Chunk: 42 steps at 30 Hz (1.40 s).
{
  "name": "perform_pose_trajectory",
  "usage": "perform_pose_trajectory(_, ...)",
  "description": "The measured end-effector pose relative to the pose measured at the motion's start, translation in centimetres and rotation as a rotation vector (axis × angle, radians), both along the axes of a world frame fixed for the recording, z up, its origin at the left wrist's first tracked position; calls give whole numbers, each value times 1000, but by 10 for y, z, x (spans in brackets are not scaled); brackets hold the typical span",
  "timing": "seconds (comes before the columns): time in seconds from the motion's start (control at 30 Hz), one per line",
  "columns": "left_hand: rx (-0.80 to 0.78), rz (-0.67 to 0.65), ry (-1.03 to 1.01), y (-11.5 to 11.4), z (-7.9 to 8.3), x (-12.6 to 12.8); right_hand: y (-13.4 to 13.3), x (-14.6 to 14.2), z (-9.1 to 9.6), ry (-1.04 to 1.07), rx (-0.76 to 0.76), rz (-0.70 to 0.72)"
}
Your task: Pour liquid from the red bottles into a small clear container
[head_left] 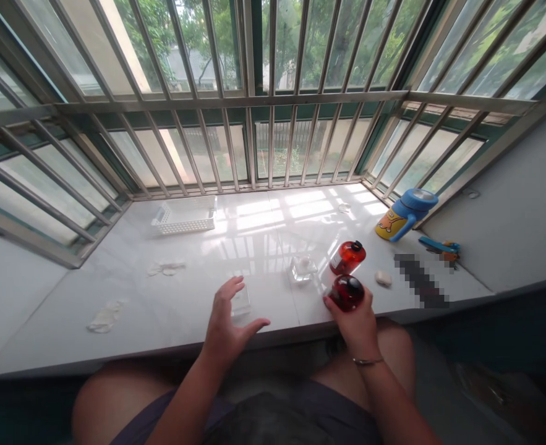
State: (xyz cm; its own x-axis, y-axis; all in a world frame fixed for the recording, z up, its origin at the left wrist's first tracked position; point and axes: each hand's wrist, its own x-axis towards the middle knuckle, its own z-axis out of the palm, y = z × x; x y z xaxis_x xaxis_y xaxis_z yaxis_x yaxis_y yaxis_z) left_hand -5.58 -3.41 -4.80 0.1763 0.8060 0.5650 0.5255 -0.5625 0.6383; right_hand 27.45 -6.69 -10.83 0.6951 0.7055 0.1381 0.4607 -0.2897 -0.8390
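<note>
My right hand (357,321) is wrapped round a dark red bottle (347,292) with a dark top, near the front edge of the white sill. Just behind it stands a second red bottle (348,257) with a black cap and a pale label. My left hand (229,321) is open, thumb and fingers spread apart, beside a small clear container (241,301) that it partly hides. Between the two hands, a little farther back, sits a clear square glass-like container (303,269). Whether the left fingers touch the container beside them I cannot tell.
A white perforated basket (187,216) stands at the back left. Crumpled white tissues (106,316) lie on the left. To the right are a blue and yellow mug (405,214), a small pale lump (383,279) and a blue strap-like item (435,245). Metal bars (254,99) enclose the back.
</note>
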Motion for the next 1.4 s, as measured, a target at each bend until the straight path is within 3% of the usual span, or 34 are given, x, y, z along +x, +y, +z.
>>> perform_pose_trajectory(0.1, 24, 118, 82, 4, -11, -31, 12, 28, 7, -38, -64, -134)
perform_pose_trajectory(0.27, -179, 167, 182, 15, -41, -64, 51, 46, 8, -96, -67, -164)
perform_pose_trajectory(0.43, -409, 174, 174, 20, -53, -67, 106, 45, 9, -64, -56, -84)
perform_pose_trajectory(0.6, -465, 115, 133, 22, -48, -56, 148, 42, 18, -42, -72, 14)
perform_pose_trajectory(0.73, -472, 70, 114, 25, -43, -48, 132, 41, 21, -37, -101, 7)
perform_pose_trajectory(0.97, -484, 71, 95, 28, -45, -42, 21, 12, 3, -42, -140, -68)
perform_pose_trajectory(1.07, -475, 87, 88, 28, -47, -42, -6, -5, -1, -69, -126, -22)
perform_pose_trajectory(1.2, -476, 93, 82, 27, -48, -41, 8, -19, -2, -54, -118, 75)
perform_pose_trajectory(1.4, -485, 81, 69, 26, -44, -40, 87, -29, 1, -39, -27, 159)
